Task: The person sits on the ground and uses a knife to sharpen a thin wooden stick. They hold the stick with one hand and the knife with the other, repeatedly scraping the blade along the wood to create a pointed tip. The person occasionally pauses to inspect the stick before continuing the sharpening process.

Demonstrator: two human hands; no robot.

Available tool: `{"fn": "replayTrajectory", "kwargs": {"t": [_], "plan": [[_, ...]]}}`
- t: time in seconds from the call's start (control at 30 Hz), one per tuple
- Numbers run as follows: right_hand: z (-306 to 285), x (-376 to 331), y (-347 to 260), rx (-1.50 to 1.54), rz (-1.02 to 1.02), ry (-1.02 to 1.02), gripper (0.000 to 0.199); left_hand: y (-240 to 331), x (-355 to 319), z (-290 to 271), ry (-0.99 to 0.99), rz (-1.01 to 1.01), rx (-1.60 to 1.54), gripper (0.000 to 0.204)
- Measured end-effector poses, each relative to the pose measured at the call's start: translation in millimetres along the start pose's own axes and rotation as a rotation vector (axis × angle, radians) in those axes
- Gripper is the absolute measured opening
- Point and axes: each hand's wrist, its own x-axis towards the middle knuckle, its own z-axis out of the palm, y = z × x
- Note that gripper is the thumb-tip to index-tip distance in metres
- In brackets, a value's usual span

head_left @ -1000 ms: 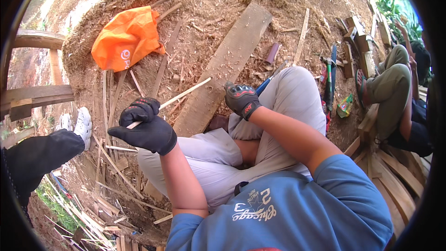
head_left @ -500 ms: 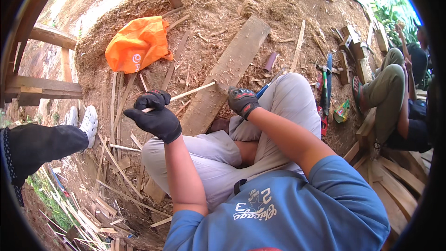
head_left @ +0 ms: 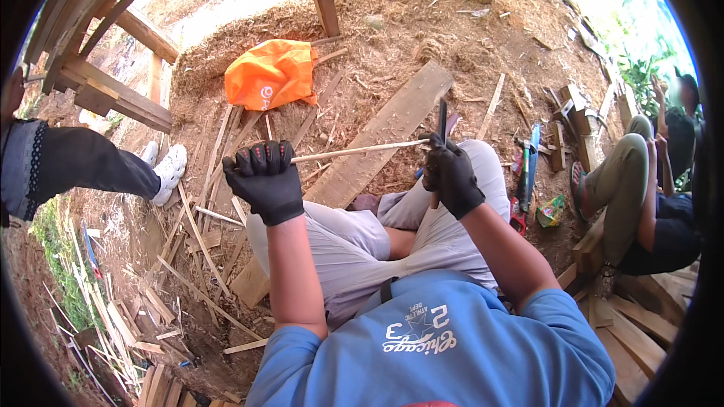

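Note:
My left hand (head_left: 264, 181), in a black glove, is closed round one end of a thin pale wooden stick (head_left: 362, 151). The stick runs almost level to the right, above a wide plank (head_left: 377, 128) strewn with shavings. At its far end my right hand (head_left: 452, 177), gloved too, grips a knife (head_left: 442, 117) with a dark flat blade pointing up; a bit of its handle shows below the fist. The stick's tip meets the blade by my right fingers; whether those fingers also pinch it is hidden. Both hands are over my crossed legs.
An orange bag (head_left: 270, 75) lies beyond my left hand. Wooden strips (head_left: 204, 234) litter the ground at left, near another person's white shoe (head_left: 170, 172). Right of my knee lie a saw (head_left: 534, 154) and a green packet (head_left: 550, 211). Another person (head_left: 641, 196) sits at far right.
My right hand has lifted from beside my knee and now holds the knife upright against the stick's end. My left hand has turned knuckles up, still on the stick. The view has shifted.

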Motion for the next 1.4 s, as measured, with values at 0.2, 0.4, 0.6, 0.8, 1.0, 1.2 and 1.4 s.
{"fn": "replayTrajectory", "kwargs": {"t": [0.2, 0.4, 0.6, 0.8, 1.0, 1.2, 1.4], "plan": [[-2.7, -62.7, -25.5, 0.223, -0.112, -0.148, 0.019, 32.3, -53.7, 37.5, -0.256, 0.021, -0.090, 0.049], [-1.3, -107.7, -25.9, 0.193, -0.268, -0.143, 0.022, 47.8, -82.5, 50.3, -0.262, 0.069, -0.073, 0.049], [0.4, -141.3, -30.4, 0.066, -0.400, -0.064, 0.026, 34.9, -81.0, 22.6, -0.225, 0.150, 0.015, 0.053], [-16.8, -150.8, -25.9, -0.209, -0.547, 0.076, 0.028, -33.4, -56.9, -74.1, 0.120, -0.012, 0.046, 0.046], [-38.5, -154.0, -15.5, -0.444, -0.572, 0.188, 0.028, -105.3, -65.4, -146.6, 0.310, -0.349, 0.035, 0.046], [-50.5, -150.2, -0.3, -0.582, -0.612, 0.137, 0.028, -129.3, -43.8, -187.4, 0.236, -0.419, 0.048, 0.041], [-41.8, -155.2, 22.1, -1.308, -1.178, 0.127, 0.017, -139.7, -52.4, -176.9, 0.292, -0.682, 0.400, 0.041]]}}
